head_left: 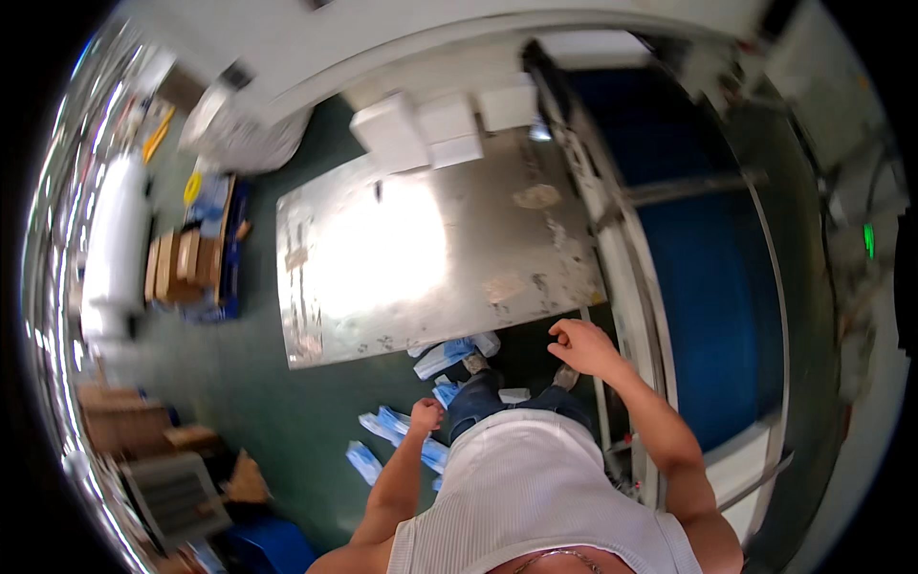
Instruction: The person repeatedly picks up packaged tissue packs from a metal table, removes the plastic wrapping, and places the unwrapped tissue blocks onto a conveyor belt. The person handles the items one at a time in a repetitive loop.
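Both of my hands hang in the air on the near side of a shiny metal-topped table [478, 234]. Low beside my left leg is my left hand [427, 414], its fingers curled into a loose fist with nothing showing in it. Blue-and-white packages [390, 423] lie on the floor near and beneath that hand. My right hand [581, 346] is just off the table's near right corner, close to the conveyor frame [643, 335]. Its fingers are bent, with a gap between thumb and forefinger, and no object is in it. White boxes [394, 132] stand along the table's far edge.
A conveyor with a blue belt [712, 297] runs along the right. At left are brown cartons [182, 268] on a blue pallet, a big white roll [115, 244] and a stuffed white bag [239, 134]. A blue bin [268, 545] stands lower left.
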The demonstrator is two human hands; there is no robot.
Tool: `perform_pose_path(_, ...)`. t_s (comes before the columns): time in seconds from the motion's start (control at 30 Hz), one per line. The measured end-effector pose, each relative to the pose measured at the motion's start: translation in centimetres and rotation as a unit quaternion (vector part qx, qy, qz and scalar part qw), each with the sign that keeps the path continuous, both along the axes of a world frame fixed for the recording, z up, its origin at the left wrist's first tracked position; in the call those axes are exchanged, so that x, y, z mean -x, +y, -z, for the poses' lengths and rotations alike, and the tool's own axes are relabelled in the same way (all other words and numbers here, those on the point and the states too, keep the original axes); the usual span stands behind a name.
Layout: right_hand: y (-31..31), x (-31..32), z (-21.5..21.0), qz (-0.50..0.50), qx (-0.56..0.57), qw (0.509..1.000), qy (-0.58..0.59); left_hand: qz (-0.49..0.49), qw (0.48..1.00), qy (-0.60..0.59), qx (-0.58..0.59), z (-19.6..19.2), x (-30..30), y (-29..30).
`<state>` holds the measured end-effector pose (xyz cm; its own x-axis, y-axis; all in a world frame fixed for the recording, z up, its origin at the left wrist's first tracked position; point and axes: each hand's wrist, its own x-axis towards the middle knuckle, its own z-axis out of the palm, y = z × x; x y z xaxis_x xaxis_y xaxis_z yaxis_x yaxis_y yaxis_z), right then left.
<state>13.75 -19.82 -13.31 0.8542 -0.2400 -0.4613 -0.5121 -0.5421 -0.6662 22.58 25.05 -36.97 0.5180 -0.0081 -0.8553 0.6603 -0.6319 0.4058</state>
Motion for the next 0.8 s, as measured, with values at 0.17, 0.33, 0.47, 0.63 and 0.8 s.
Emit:
perform_pose_path(0.17,6.6,-13.0,3.7,-0.158,0.038,0.986,-0.032,-0.082,0.996,0.005,0.025,2.4,0.9,5.4)
perform_pose_path(0.33,13.1,-22.2,7.1,-0.276,0.06,0.959,-0.007,-0.217,0.974,0.038,0.051,3.9,1.6,12.2)
perform_pose_path(0.47,14.1,-25.9,8.4,-0.307,0.08,0.948,0.022,-0.309,0.949,0.046,0.034,2.8,3.1,15.2)
perform_pose_path(0.63,11.8,-31.7,12.8,-0.326,0.142,0.934,0.036,-0.415,0.907,0.059,0.029,2.5,7.6,16.5)
perform_pose_path(0.8,16.1,-34.3,15.1,-0.392,0.092,0.915,0.036,-0.504,0.861,0.075,0.017,-0.1,14.5,12.1)
